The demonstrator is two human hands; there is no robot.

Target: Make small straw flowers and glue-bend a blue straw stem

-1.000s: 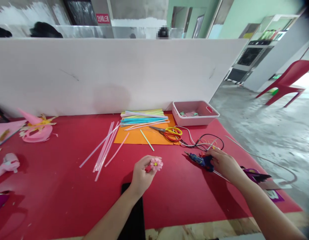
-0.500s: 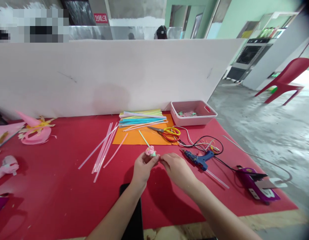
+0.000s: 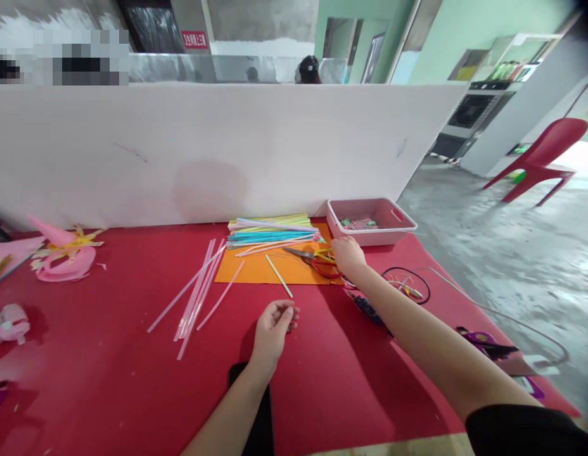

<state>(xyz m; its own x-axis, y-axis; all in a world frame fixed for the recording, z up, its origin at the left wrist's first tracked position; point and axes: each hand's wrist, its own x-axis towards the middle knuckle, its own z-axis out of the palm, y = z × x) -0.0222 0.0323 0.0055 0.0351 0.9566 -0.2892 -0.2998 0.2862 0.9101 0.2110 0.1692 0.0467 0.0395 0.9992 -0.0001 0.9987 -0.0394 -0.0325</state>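
Note:
My left hand [image 3: 274, 324] rests on the red table cover [image 3: 108, 354], fingers curled in loosely with nothing visible in them. My right hand [image 3: 348, 254] reaches far forward, its back up, over the handles of the red and yellow scissors [image 3: 307, 254] on the orange paper [image 3: 253, 271]. Its fingers curl down out of sight. A small pink flower [image 3: 317, 237] sits just left of that hand, at the end of the stack of coloured straws [image 3: 270, 228]. A short green straw [image 3: 279, 275] lies between my hands.
A pink tray [image 3: 370, 237] with small bits stands behind the right hand. A blue glue gun [image 3: 367, 308] and looped cables [image 3: 410, 278] lie under my right forearm. Loose clear straws [image 3: 199, 288], pink paper crafts [image 3: 66, 256], a black phone [image 3: 256, 405] and a white partition [image 3: 227, 152] surround them.
The right hand left the glue gun, met the left hand at the flower, then stretched forward to the scissors. The flower went from my left hand to beside the straw stack.

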